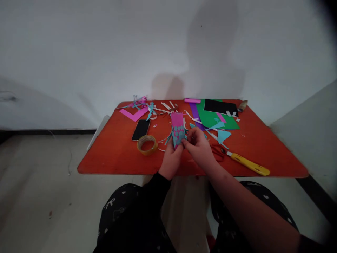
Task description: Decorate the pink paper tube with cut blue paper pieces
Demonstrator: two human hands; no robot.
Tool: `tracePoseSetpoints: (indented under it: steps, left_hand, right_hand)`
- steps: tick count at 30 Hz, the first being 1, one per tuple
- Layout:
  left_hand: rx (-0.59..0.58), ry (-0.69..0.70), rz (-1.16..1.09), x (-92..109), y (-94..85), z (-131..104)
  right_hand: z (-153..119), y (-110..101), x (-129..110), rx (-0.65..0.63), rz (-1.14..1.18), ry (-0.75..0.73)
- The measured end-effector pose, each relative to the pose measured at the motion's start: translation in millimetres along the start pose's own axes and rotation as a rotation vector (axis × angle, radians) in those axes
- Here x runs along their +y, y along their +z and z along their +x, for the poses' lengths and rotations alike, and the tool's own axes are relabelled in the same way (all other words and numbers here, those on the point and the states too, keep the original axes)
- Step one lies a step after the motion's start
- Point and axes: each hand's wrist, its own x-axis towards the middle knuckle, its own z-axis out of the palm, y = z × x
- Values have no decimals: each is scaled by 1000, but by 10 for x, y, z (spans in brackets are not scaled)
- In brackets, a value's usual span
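Note:
A pink paper piece (177, 120) with overlapping light blue rounded shapes on its lower part stands out above the middle of the red table. My left hand (171, 160) is closed on its lower end, the thumb on the front face. At its lower right edge, my right hand (198, 146) has its thumb and fingertips pinched close to the blue shapes; whether they hold the paper or a small bit is too small to tell. Blue strips stick out on both sides of the pink piece.
On the red table (110, 154) lie a phone (141, 129), a tape roll (138, 145), red-handled scissors (218, 153) and a yellow cutter (250, 164). Green (207, 117) and black (219, 106) sheets lie at the back right. Paper scraps are scattered around. A wall stands behind the table.

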Motion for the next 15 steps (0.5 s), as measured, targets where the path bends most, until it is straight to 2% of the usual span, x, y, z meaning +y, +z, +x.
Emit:
tracePoseSetpoints:
  steps: [3, 8, 11, 15]
  left_hand:
    - [-4, 6, 19, -20, -2, -12]
    - [-4, -108, -20, -56, -28, -19]
    - [-20, -121, -2, -62, -44, -10]
    - [-25, -120, -55, -112, -44, 2]
  right_hand:
    - [-1, -23, 10, 18, -30, 3]
    - [-30, -70, -28, 18, 2, 49]
    - [-64, -104, -68, -1, 46, 79]
    - [-94, -132, -77, 11, -86, 23]
